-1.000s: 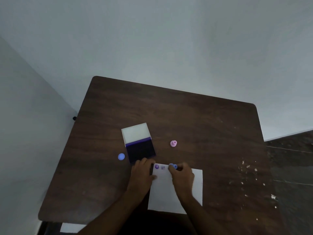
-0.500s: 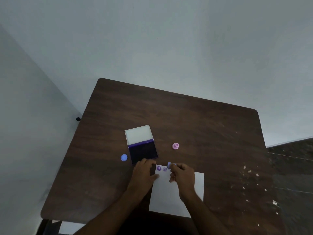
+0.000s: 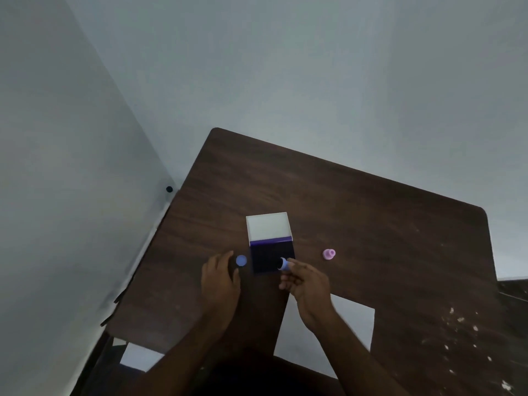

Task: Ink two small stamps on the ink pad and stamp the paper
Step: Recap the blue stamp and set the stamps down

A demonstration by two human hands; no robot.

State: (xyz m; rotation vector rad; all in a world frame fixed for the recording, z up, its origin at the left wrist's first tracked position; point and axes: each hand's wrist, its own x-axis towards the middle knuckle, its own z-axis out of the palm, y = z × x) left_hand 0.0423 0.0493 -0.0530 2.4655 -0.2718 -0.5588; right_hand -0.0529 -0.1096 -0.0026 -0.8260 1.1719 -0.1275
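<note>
An open ink pad lies mid-table, its dark inked half toward me and its white lid folded back. My right hand pinches a small blue stamp at the pad's near right corner, tip against the ink. My left hand rests flat on the table left of the pad, fingers spread, close to a blue round cap. A pink stamp stands to the right of the pad. The white paper lies near me, partly hidden by my right forearm.
The dark wooden table stands in a corner, with pale walls behind and to the left. White flecks mark the table's right side. A small black knob sits on the left wall near the table's edge.
My right hand has carried the blue stamp from the paper up to the ink pad. My left hand has left the paper's corner and moved beside the blue cap. The view shifted.
</note>
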